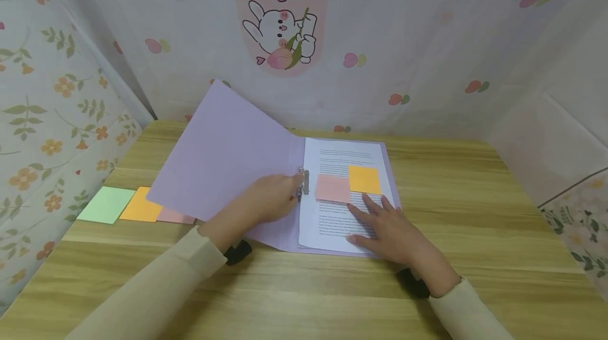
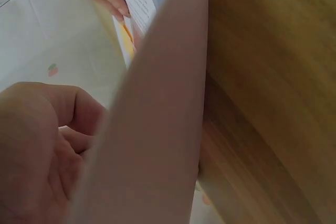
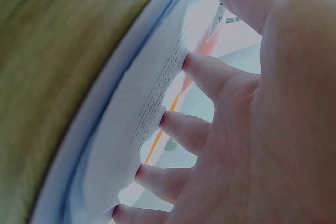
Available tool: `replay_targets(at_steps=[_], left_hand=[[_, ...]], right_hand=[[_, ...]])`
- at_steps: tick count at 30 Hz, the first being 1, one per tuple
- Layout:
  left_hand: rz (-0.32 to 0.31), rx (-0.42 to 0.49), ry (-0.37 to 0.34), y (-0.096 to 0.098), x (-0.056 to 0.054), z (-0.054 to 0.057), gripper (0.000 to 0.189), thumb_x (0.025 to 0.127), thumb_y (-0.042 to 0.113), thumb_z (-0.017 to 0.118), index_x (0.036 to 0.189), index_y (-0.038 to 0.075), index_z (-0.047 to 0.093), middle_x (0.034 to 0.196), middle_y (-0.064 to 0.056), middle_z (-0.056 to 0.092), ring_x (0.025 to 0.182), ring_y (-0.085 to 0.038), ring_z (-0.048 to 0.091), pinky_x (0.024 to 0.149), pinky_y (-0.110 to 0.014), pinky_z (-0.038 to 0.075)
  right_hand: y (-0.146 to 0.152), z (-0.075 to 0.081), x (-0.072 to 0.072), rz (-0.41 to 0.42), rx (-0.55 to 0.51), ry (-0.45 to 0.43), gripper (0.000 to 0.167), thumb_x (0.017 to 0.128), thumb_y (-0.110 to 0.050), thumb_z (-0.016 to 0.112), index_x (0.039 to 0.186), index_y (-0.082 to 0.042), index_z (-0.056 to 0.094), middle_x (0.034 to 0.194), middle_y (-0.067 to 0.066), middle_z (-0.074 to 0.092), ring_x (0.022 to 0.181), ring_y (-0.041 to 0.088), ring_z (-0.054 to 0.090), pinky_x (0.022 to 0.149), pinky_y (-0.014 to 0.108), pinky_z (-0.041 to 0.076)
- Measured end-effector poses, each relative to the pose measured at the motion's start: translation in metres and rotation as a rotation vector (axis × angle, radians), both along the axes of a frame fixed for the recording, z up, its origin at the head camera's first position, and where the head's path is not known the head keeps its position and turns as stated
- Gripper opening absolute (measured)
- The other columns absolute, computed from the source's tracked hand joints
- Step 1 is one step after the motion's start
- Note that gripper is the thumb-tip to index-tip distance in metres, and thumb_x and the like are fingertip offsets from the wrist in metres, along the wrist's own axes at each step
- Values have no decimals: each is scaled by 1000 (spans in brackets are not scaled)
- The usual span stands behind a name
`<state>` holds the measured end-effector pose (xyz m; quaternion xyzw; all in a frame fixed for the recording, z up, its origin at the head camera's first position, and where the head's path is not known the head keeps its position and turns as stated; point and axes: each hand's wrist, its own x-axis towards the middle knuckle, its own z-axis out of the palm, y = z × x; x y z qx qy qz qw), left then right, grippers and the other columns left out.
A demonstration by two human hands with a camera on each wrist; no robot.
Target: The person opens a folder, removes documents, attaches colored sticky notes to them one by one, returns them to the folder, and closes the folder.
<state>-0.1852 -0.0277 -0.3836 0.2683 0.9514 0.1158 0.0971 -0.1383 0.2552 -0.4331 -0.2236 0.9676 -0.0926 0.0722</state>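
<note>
A light purple folder lies spread on the table, its front cover raised at a slant to the left. Printed white sheets rest on its right side, bearing a pink sticky note and an orange sticky note side by side. My left hand, fingers curled, grips at the metal clip along the spine; the fingers partly hide the clip. The raised cover blocks much of the left wrist view. My right hand has spread fingers, its fingertips pressing on the printed page.
Left of the folder lie a green sticky pad, an orange pad and a pink pad, the latter two partly under the raised cover. A patterned cloth hangs behind the wooden table.
</note>
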Motion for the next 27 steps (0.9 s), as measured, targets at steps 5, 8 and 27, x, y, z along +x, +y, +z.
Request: replay_targets(at_steps=[5, 8, 27], left_hand=[[-13, -1, -24, 0, 4, -1, 52, 100, 13, 54, 150, 0, 45, 103, -15, 72, 82, -22, 63, 78, -35, 52], [-34, -20, -36, 1, 6, -1, 52, 101, 13, 51, 151, 0, 43, 134, -20, 65, 96, -24, 66, 88, -39, 55], [-126, -191, -82, -7, 14, -7, 75, 93, 37, 59, 156, 4, 36, 165, -12, 31, 155, -35, 27, 126, -51, 25]], right_hand=[[0, 1, 1, 3, -3, 10, 67, 94, -59, 60, 151, -26, 48, 158, 23, 41, 141, 64, 32, 101, 79, 35], [1, 1, 1, 5, -2, 13, 67, 94, -58, 61, 151, -26, 49, 158, 23, 41, 140, 63, 33, 102, 79, 36], [-1, 2, 1, 9, 7, 15, 67, 94, -57, 62, 151, -24, 49, 158, 24, 41, 140, 63, 34, 103, 77, 36]])
